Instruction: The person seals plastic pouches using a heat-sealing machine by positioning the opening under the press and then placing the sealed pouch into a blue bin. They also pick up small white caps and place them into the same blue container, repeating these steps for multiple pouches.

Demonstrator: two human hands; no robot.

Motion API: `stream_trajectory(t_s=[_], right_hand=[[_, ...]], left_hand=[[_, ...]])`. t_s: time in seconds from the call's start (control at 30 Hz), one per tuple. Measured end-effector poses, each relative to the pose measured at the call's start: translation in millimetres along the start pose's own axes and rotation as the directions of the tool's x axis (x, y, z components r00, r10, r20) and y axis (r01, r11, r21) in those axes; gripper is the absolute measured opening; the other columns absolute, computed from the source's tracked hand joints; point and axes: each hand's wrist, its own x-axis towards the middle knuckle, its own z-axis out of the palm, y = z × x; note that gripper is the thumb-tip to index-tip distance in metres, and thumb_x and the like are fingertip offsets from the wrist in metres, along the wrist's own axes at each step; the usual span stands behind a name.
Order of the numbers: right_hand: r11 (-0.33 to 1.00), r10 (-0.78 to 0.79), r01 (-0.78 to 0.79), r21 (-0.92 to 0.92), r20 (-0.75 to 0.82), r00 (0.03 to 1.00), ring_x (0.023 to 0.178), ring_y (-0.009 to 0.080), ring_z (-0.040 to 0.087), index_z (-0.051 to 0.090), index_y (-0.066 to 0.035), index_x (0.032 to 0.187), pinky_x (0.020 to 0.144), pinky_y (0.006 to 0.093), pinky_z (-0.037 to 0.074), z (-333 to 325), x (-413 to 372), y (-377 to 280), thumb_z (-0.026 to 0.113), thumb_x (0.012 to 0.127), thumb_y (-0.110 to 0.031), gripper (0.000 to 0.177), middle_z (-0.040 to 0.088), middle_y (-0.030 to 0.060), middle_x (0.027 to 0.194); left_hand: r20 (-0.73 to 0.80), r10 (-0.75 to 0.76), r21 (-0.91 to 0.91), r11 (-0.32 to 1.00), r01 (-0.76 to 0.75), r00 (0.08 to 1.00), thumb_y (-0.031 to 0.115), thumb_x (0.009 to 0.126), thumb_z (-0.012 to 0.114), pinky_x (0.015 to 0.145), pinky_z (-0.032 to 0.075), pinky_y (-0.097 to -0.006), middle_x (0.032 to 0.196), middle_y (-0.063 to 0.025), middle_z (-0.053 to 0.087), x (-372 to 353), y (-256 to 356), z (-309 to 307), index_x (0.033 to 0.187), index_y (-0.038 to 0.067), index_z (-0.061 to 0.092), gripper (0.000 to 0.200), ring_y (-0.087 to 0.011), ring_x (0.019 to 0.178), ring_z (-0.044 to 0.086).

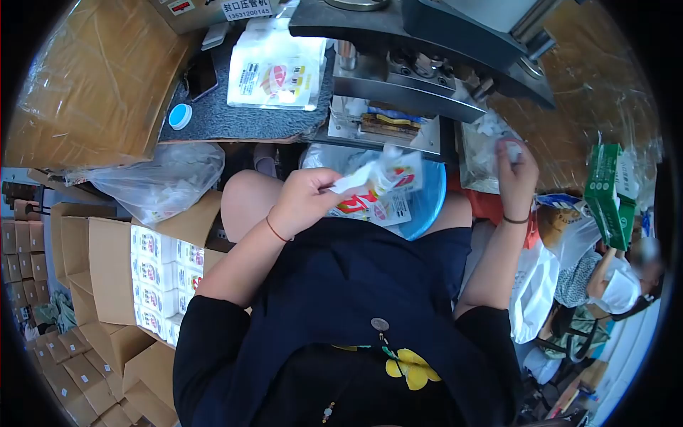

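My left hand (304, 201) is closed on the edge of a printed plastic pouch (370, 186), white and clear with red and yellow print, held above my lap. Another printed pouch (398, 208) shows just beneath it, over a blue round tray (435, 199) between my thighs. At the right, my right hand (518, 178) reaches into a clear bin (473, 167) of small whitish pieces. Its fingers are curled together at the pieces; what they pinch is too small to name. A metal press (405, 92) stands in front of me, between both hands.
A stack of flat printed pouches (276, 75) lies on the dark worktop (213, 117), beside a blue-lidded round tub (180, 116) and a phone (201, 77). An open carton (114, 270) of packed pouches stands left. A person (605, 281) holds a green box (608, 196) at right.
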Motion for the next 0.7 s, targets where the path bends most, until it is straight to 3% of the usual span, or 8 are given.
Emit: stream_trajectory(t_s=[0.03, 0.1, 0.17, 0.37, 0.47, 0.53, 0.63, 0.7], right_hand=[[0.944, 0.008, -0.030, 0.328, 0.068, 0.998, 0.083, 0.0225, 0.070, 0.070, -0.002, 0.105, 0.074, 0.0344, 0.054, 4, -5, -9, 0.069, 0.095, -0.014, 0.015, 0.072, 0.0102, 0.092], [0.872, 0.003, -0.184, 0.454, 0.369, 0.929, 0.081, 0.0121, 0.064, 0.071, -0.002, 0.103, 0.071, 0.0287, 0.051, 11, -14, -64, 0.071, 0.093, -0.009, 0.012, 0.070, 0.0035, 0.090], [0.918, -0.159, -0.015, 0.397, 0.401, 0.902, 0.079, 0.0139, 0.064, 0.071, -0.002, 0.104, 0.071, 0.0287, 0.050, 24, -12, -93, 0.073, 0.092, -0.011, 0.014, 0.070, 0.0058, 0.088], [0.966, -0.207, 0.004, 0.258, 0.764, 0.611, 0.086, 0.0167, 0.065, 0.070, -0.001, 0.100, 0.077, 0.0302, 0.050, 1, 15, -97, 0.072, 0.093, -0.016, 0.017, 0.069, 0.0071, 0.091], [0.966, -0.209, -0.015, 0.259, 0.811, 0.547, 0.089, 0.0160, 0.066, 0.070, -0.001, 0.108, 0.079, 0.0306, 0.050, -2, 20, -102, 0.072, 0.093, -0.018, 0.022, 0.070, 0.0083, 0.094], [0.966, -0.201, -0.013, 0.258, 0.783, 0.589, 0.089, 0.0151, 0.065, 0.068, 0.000, 0.119, 0.079, 0.0298, 0.050, -1, 20, -96, 0.071, 0.094, -0.018, 0.031, 0.069, 0.0066, 0.095], [0.884, -0.051, -0.217, 0.415, 0.546, 0.836, 0.084, 0.0109, 0.064, 0.067, -0.002, 0.123, 0.075, 0.0264, 0.051, -5, 16, -72, 0.072, 0.094, -0.019, 0.033, 0.069, 0.0030, 0.094], [0.785, 0.071, -0.353, 0.509, 0.493, 0.867, 0.073, 0.0060, 0.054, 0.060, -0.001, 0.131, 0.066, 0.0209, 0.043, -12, 8, -58, 0.070, 0.097, -0.017, 0.039, 0.059, -0.0019, 0.086]], left_hand=[[0.030, -0.010, -0.004, 1.000, 0.010, 1.000, 0.017, 0.089, 0.079, 0.067, 0.051, -0.0241, 0.083, -0.0040, 0.073, 0, 7, 7, 0.100, -0.001, 0.076, 0.021, -0.0049, 0.074, 0.062], [0.097, -0.031, -0.007, 0.999, 0.032, 0.995, 0.019, 0.089, 0.080, 0.066, 0.050, -0.0237, 0.079, -0.0032, 0.072, -1, 22, 22, 0.099, -0.001, 0.076, 0.022, -0.0042, 0.072, 0.061], [0.154, -0.006, -0.076, 0.997, 0.018, 0.988, 0.023, 0.091, 0.079, 0.065, 0.049, -0.0231, 0.079, -0.0029, 0.071, 0, 12, 35, 0.099, -0.001, 0.076, 0.025, -0.0040, 0.071, 0.060], [0.399, -0.076, -0.433, 0.863, 0.261, 0.914, 0.023, 0.102, 0.067, 0.084, 0.054, -0.0257, 0.101, -0.0041, 0.074, -4, 25, 52, 0.110, -0.005, 0.072, 0.029, -0.0085, 0.091, 0.066], [0.505, -0.077, -0.426, 0.844, 0.325, 0.860, 0.025, 0.104, 0.062, 0.090, 0.053, -0.0270, 0.109, -0.0058, 0.073, -4, 22, 62, 0.120, -0.005, 0.069, 0.034, -0.0085, 0.099, 0.065], [0.538, -0.060, -0.492, 0.787, 0.371, 0.841, 0.019, 0.103, 0.063, 0.094, 0.053, -0.0286, 0.116, -0.0073, 0.072, 0, 22, 65, 0.125, -0.003, 0.066, 0.031, -0.0102, 0.104, 0.066], [0.503, -0.115, -0.578, 0.692, 0.432, 0.857, 0.010, 0.100, 0.064, 0.096, 0.053, -0.0304, 0.118, -0.0085, 0.072, 1, 24, 59, 0.126, -0.002, 0.066, 0.028, -0.0131, 0.105, 0.068], [0.451, -0.116, -0.607, 0.688, 0.399, 0.885, 0.005, 0.096, 0.069, 0.097, 0.054, -0.0325, 0.119, -0.0114, 0.072, 8, 13, 54, 0.127, -0.002, 0.065, 0.032, -0.0161, 0.106, 0.070]])
